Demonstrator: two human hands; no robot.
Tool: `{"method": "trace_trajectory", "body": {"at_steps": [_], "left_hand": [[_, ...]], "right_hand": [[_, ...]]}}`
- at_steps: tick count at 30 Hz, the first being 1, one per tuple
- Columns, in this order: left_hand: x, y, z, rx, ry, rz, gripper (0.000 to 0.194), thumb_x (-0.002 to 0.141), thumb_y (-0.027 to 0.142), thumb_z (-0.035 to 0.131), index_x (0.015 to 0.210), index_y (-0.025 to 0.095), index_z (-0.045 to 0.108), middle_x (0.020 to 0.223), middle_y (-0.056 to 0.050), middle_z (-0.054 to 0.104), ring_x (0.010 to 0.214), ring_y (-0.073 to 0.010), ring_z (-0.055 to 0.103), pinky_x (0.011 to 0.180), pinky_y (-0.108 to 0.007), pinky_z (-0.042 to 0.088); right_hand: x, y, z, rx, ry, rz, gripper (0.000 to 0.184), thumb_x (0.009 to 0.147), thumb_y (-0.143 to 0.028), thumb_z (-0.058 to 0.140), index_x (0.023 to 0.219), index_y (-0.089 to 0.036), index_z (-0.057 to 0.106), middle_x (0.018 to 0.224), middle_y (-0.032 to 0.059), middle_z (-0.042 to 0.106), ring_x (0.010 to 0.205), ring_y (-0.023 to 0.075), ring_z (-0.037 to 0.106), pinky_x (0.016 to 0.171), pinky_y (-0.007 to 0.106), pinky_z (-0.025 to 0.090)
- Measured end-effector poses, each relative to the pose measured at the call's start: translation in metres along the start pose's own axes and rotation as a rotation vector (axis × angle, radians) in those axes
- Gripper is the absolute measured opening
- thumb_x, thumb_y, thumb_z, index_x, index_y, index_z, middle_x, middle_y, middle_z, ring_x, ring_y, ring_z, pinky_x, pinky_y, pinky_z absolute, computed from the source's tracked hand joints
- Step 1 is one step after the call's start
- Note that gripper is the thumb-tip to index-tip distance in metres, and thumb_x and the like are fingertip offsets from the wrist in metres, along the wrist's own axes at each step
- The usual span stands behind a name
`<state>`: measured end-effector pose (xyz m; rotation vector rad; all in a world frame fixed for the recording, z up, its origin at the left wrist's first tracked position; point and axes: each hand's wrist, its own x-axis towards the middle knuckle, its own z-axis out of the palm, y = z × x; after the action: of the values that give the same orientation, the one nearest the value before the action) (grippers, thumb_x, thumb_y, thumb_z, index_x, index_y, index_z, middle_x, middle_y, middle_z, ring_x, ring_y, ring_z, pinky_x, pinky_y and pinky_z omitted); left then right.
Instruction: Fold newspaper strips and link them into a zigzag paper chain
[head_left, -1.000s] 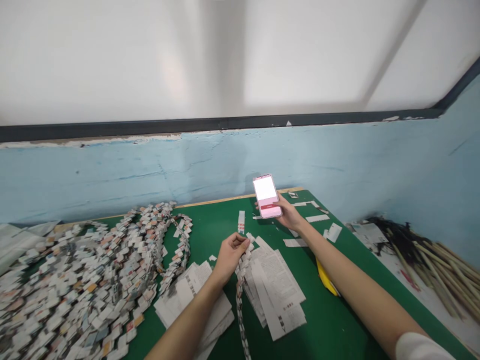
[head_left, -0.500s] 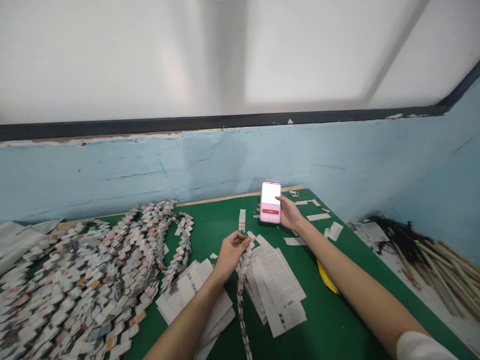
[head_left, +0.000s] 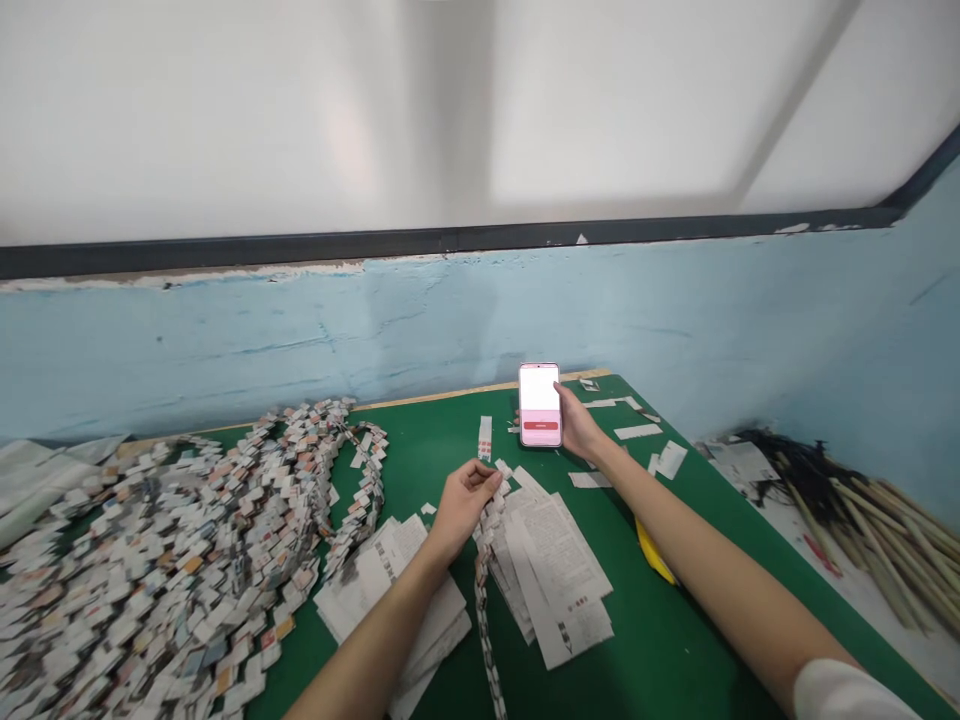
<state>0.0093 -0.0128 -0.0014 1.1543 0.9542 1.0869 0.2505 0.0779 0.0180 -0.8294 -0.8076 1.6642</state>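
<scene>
My right hand (head_left: 577,422) is closed round a smartphone (head_left: 540,400), held up over the far side of the green table with its lit white and pink screen facing me. My thumb lies at the screen's right edge. My left hand (head_left: 466,505) pinches the upper end of a folded-paper chain (head_left: 484,590), which runs down toward the table's front. Under and beside the chain lie printed paper sheets (head_left: 562,570). Another stack of printed paper (head_left: 375,570) is partly hidden by my left forearm. A small printed strip (head_left: 485,438) lies just beyond my left hand.
A large heap of folded-paper chain (head_left: 187,560) covers the left of the green table (head_left: 645,650). Paper strips (head_left: 637,432) lie at the far right, and a yellow object (head_left: 655,555) is partly under my right forearm. Sticks (head_left: 892,540) lie beyond the right edge.
The phone has shifted very slightly left in view along with my right hand. My left hand stays on the paper chain, almost unmoved.
</scene>
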Motion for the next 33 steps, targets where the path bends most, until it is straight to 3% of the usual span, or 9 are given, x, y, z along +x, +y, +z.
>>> {"method": "trace_trajectory", "body": {"at_steps": [8,17,21,26,33], "left_hand": [[-0.0005,-0.0011,0.0001,-0.014,0.006,-0.013,0.046,0.069,0.056,0.085,0.074,0.016,0.061,0.069,0.000,0.062,0.065,-0.0122,0.054,0.063,-0.023,0.038],[0.0003,-0.0014,-0.0005,0.002,-0.003,-0.009,0.047,0.070,0.058,0.084,0.074,0.016,0.061,0.068,0.000,0.060,0.064,-0.0121,0.052,0.062,-0.023,0.037],[-0.0009,0.0004,0.0002,-0.011,-0.003,-0.019,0.047,0.070,0.057,0.084,0.074,0.017,0.060,0.069,0.000,0.061,0.065,-0.0122,0.053,0.063,-0.023,0.038],[-0.0008,-0.0001,0.0003,-0.024,-0.002,-0.019,0.047,0.070,0.056,0.085,0.074,0.017,0.060,0.069,0.000,0.061,0.065,-0.0121,0.054,0.063,-0.023,0.038],[0.0011,-0.0046,-0.0007,-0.030,-0.008,-0.012,0.047,0.070,0.055,0.085,0.074,0.017,0.059,0.069,0.000,0.062,0.066,-0.0120,0.054,0.063,-0.023,0.038]], "right_hand": [[-0.0010,0.0017,0.0012,-0.038,-0.012,0.012,0.056,0.098,-0.055,0.052,0.140,-0.018,0.055,0.110,0.0156,0.078,0.101,0.0357,0.076,0.089,0.057,0.061],[0.0009,0.0025,-0.0019,-0.099,0.134,-0.047,0.054,0.094,-0.059,0.062,0.129,-0.018,0.060,0.092,0.0138,0.080,0.081,0.0351,0.078,0.073,0.054,0.065],[0.0027,0.0028,-0.0017,-0.068,0.111,-0.034,0.054,0.095,-0.061,0.057,0.130,-0.020,0.059,0.095,0.0124,0.079,0.086,0.0348,0.078,0.077,0.055,0.064],[-0.0017,-0.0005,0.0012,0.017,-0.010,0.011,0.042,0.093,-0.034,0.055,0.132,-0.020,0.056,0.110,0.0122,0.077,0.107,0.0363,0.073,0.094,0.061,0.058],[-0.0050,-0.0013,-0.0004,0.015,-0.045,-0.018,0.050,0.083,-0.016,0.061,0.131,-0.025,0.054,0.117,0.0072,0.073,0.116,0.0309,0.068,0.107,0.057,0.050]]}}
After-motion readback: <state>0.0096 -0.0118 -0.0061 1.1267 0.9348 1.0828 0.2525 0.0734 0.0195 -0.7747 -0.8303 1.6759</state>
